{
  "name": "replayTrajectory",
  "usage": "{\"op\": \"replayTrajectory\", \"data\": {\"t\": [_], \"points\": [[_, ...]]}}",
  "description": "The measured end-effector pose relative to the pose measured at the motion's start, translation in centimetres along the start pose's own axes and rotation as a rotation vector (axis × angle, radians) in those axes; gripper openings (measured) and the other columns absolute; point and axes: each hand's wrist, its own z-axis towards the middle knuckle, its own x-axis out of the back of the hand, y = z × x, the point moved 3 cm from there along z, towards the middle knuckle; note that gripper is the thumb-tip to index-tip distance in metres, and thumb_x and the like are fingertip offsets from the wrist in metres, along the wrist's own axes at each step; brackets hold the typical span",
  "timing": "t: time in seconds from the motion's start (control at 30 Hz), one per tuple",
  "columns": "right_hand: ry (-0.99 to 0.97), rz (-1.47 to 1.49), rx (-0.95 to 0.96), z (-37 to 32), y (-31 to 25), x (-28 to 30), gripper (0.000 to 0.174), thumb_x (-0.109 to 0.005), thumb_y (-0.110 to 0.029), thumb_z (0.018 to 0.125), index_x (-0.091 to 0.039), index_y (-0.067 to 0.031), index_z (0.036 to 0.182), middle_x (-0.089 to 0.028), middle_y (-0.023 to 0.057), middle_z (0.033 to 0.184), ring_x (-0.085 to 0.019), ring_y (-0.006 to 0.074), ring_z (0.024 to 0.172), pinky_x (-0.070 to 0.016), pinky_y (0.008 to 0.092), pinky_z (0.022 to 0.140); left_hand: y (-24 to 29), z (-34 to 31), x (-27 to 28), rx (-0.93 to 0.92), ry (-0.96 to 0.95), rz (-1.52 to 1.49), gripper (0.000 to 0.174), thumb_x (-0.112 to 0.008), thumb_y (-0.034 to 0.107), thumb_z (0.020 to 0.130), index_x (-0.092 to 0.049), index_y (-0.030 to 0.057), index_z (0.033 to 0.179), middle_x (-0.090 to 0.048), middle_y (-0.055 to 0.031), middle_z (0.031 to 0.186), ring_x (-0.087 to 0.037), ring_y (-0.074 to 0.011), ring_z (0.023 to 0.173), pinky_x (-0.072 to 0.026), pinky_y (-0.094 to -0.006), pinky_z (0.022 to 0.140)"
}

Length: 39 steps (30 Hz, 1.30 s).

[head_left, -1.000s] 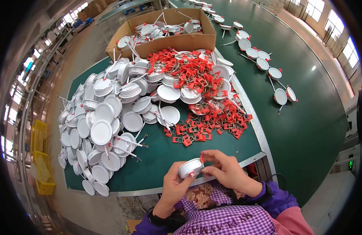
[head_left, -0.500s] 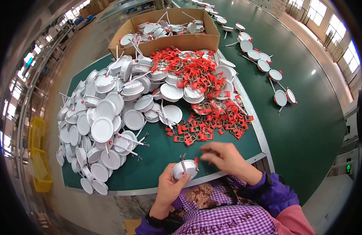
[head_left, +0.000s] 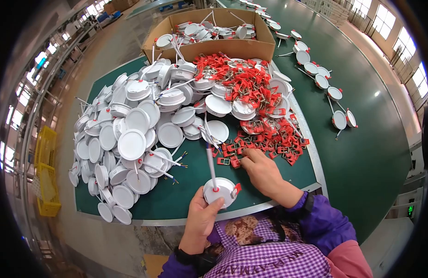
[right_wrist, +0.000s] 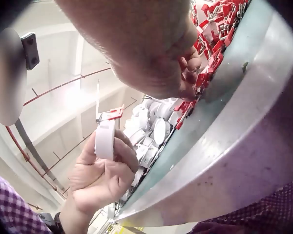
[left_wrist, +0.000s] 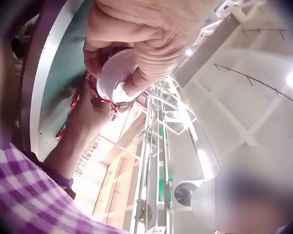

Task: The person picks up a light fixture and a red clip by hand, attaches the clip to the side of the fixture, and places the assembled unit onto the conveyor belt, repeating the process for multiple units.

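Note:
My left hand (head_left: 200,222) grips a white round downlight (head_left: 227,192), thumb over its back and fingers around the rim. Its white cable (head_left: 211,169) stands up from the back. One red spring clip (head_left: 237,189) is on the light's right side, also showing in the right wrist view. My right hand (head_left: 265,176) reaches to the near edge of a heap of red spring clips (head_left: 255,129), its fingertips among the loose clips. In the right wrist view the fingers (right_wrist: 189,73) bend at the clips; I cannot tell whether they pinch one.
A large pile of white downlights (head_left: 132,144) covers the table's left side. Behind stands a cardboard box (head_left: 214,50) holding more lights. A green belt (head_left: 362,153) on the right carries a row of lights with red clips. A metal edge (head_left: 297,191) borders the table.
My right hand has left the downlight and moved forward to the red clips. My left hand has turned the light so its back and cable face up.

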Motion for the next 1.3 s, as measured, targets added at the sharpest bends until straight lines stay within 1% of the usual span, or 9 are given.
{"op": "replayTrajectory", "data": {"t": [0.07, 0.17, 0.27, 0.33, 0.43, 0.7, 0.8, 1.03, 1.3], "points": [[0.033, 0.004, 0.009, 0.0, -0.1, 0.0, 0.015, -0.054, -0.004, 0.075, -0.054, -0.0021, 0.090, -0.054, 0.0123, 0.102, -0.054, 0.0282, 0.094, -0.0476, 0.0353, 0.074, -0.1, 0.0, -0.2, 0.171, -0.113, -0.365, 0.042, -0.068, 0.004, 0.078, -0.047, 0.0025, 0.114, -0.057, -0.0133, 0.108, -0.059, -0.0227, 0.093, -0.0501, -0.0329, 0.075], [0.075, 0.151, -0.065, -0.2, -0.6, 0.6, 0.012, -0.055, -0.004, 0.079, -0.052, -0.0010, 0.090, -0.057, 0.0120, 0.095, -0.057, 0.0307, 0.086, -0.0480, 0.0359, 0.071, -1.0, 0.0, 0.6, 0.196, -0.197, -0.416, 0.046, -0.072, 0.013, 0.076, -0.048, 0.0074, 0.115, -0.056, -0.0159, 0.107, -0.060, -0.0268, 0.091, -0.0506, -0.0347, 0.068], [-0.015, 0.468, -0.230, -0.6, -1.5, 2.0, 0.011, -0.057, -0.006, 0.083, -0.051, 0.0003, 0.090, -0.059, 0.0105, 0.083, -0.060, 0.0258, 0.074, -0.0483, 0.0338, 0.063, -1.2, 0.2, 0.5, 0.161, -0.338, -0.456, 0.045, -0.074, 0.015, 0.074, -0.049, 0.0064, 0.110, -0.056, -0.0156, 0.103, -0.060, -0.0277, 0.090, -0.0515, -0.0340, 0.064], [-0.013, 0.859, -0.412, -1.1, -2.2, 2.6, 0.014, -0.059, -0.009, 0.084, -0.050, 0.0009, 0.091, -0.059, 0.0078, 0.072, -0.060, 0.0169, 0.065, -0.0461, 0.0294, 0.055, -1.6, 0.3, 0.6, 0.171, -0.286, -0.464, 0.052, -0.078, 0.014, 0.069, -0.048, 0.0068, 0.111, -0.057, -0.0168, 0.103, -0.061, -0.0300, 0.086, -0.0524, -0.0353, 0.059], [-0.010, 1.014, -0.422, -2.0, -3.4, 3.1, 0.016, -0.059, -0.011, 0.086, -0.051, 0.0009, 0.093, -0.057, 0.0061, 0.071, -0.057, 0.0095, 0.065, -0.0437, 0.0250, 0.053, -1.7, 0.4, 0.4, 0.175, -0.286, -0.493, 0.051, -0.079, 0.016, 0.068, -0.048, 0.0059, 0.107, -0.057, -0.0165, 0.098, -0.061, -0.0295, 0.084, -0.0524, -0.0345, 0.059], [-0.037, 1.100, -0.497, -3.0, -4.5, 4.0, 0.015, -0.059, -0.012, 0.087, -0.054, 0.0010, 0.093, -0.058, 0.0053, 0.072, -0.055, 0.0083, 0.062, -0.0436, 0.0231, 0.053, -1.2, 0.5, -1.4, 0.112, -0.401, -0.512, 0.045, -0.079, 0.022, 0.069, -0.045, 0.0051, 0.094, -0.052, -0.0111, 0.083, -0.059, -0.0238, 0.075, -0.0463, -0.0242, 0.051], [-0.014, 1.102, -0.514, -3.1, -4.3, 4.0, 0.015, -0.059, -0.012, 0.088, -0.054, 0.0010, 0.092, -0.059, 0.0055, 0.073, -0.056, 0.0085, 0.061, -0.0442, 0.0228, 0.053, -1.7, 0.5, -0.9, 0.161, -0.483, -0.601, 0.050, -0.077, 0.025, 0.073, -0.040, 0.0078, 0.101, -0.048, -0.0068, 0.090, -0.055, -0.0189, 0.080, -0.0478, -0.0211, 0.054], [-0.008, 1.105, -0.519, -3.2, -4.2, 4.0, 0.014, -0.059, -0.011, 0.087, -0.055, 0.0014, 0.092, -0.060, 0.0055, 0.074, -0.057, 0.0086, 0.061, -0.0439, 0.0225, 0.053, -2.0, 0.6, -1.1, 0.198, -0.423, -0.753, 0.043, -0.077, 0.022, 0.072, -0.045, 0.0055, 0.097, -0.049, -0.0066, 0.088, -0.055, -0.0212, 0.082, -0.0454, -0.0235, 0.054], [-0.030, 1.142, -0.572, -3.0, -4.4, 3.7, 0.015, -0.060, -0.012, 0.087, -0.056, 0.0015, 0.092, -0.060, 0.0050, 0.075, -0.057, 0.0073, 0.060, -0.0432, 0.0212, 0.051, -2.5, 0.7, -0.5, 0.184, -0.353, -0.707, 0.049, -0.078, 0.021, 0.071, -0.047, 0.0046, 0.105, -0.054, -0.0077, 0.097, -0.056, -0.0237, 0.081, -0.0460, -0.0259, 0.055]]}}
